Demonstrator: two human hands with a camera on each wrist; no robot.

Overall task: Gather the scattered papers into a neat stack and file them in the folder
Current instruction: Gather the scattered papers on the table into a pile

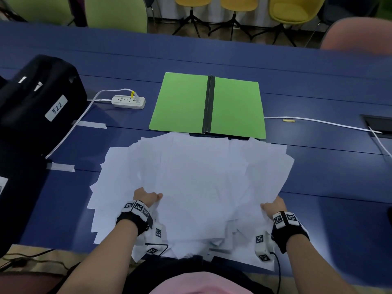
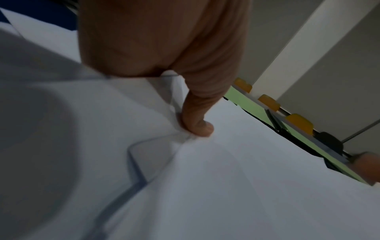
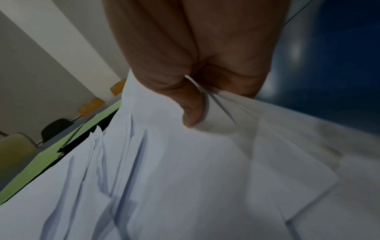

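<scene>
Both hands (image 1: 146,197) (image 1: 275,205) pinch papers (image 1: 197,177) overlapping folder (image 1: 180,102); power strip (image 1: 128,101) beside.

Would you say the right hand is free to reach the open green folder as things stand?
Probably not yet: the right hand grips the fanned papers at their near edge, as does the left hand. The folder lies open and unobstructed beyond the pile.

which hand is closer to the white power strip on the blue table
Left. The left hand grips the white papers below and slightly right of the white power strip; the right hand grips the pile's far right side, much farther away.
</scene>
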